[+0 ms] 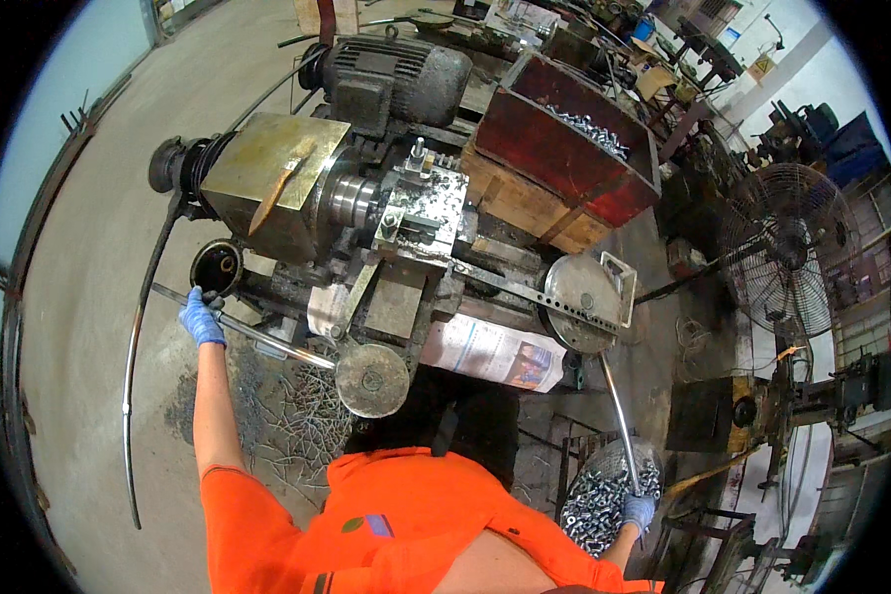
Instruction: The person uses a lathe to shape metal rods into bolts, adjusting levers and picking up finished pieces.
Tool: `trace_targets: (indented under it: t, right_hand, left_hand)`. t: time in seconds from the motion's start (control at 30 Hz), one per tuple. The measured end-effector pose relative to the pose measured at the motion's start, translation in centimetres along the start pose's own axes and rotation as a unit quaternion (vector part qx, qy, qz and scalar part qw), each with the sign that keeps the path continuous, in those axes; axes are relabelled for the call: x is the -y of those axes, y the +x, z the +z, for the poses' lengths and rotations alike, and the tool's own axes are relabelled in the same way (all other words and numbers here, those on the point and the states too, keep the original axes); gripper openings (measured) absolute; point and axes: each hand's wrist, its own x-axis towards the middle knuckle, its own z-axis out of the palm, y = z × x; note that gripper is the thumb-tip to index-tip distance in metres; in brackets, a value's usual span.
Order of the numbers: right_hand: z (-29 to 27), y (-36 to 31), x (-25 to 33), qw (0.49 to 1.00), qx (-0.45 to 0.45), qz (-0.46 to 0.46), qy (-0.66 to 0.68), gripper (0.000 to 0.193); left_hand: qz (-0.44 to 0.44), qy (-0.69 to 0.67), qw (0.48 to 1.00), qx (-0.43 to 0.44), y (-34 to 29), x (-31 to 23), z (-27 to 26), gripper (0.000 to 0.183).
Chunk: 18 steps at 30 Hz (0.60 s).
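Note:
I look down on a small metal lathe (366,198) with a grey motor (386,74) behind it. My left hand (201,319), in a blue glove, grips a long steel lever bar (267,339) that runs to a round disc (372,380) at the machine's front. Lower right, my right hand (639,511), also blue-gloved, closes on the lower end of a thin metal rod (619,416) above a basket of small metal parts (594,500). The rod rises toward a second round disc (579,302). My orange shirt fills the bottom of the view.
A red wooden box (549,148) holding shiny small parts stands on a wooden crate behind the lathe. Metal swarf (287,416) litters the concrete floor. A paper sheet (495,351) lies under the machine. A standing fan (787,247) and more machines crowd the right.

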Motion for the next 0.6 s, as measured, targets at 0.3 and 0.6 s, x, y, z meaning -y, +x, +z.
trace_targets:
  t: [0.3,0.6]
  right_hand:
    - [-2.3,-1.6,2.1,1.0,-0.002,-0.001,-0.013,0.043]
    - [2.5,0.6,-2.0,0.999,0.005,0.039,-0.024,0.04]
  left_hand:
    - [-0.001,0.004,1.0,-0.01,-0.7,-0.3,0.1,0.018]
    - [0.009,0.0,1.0,-0.004,-0.4,-0.1,0.3,0.019]
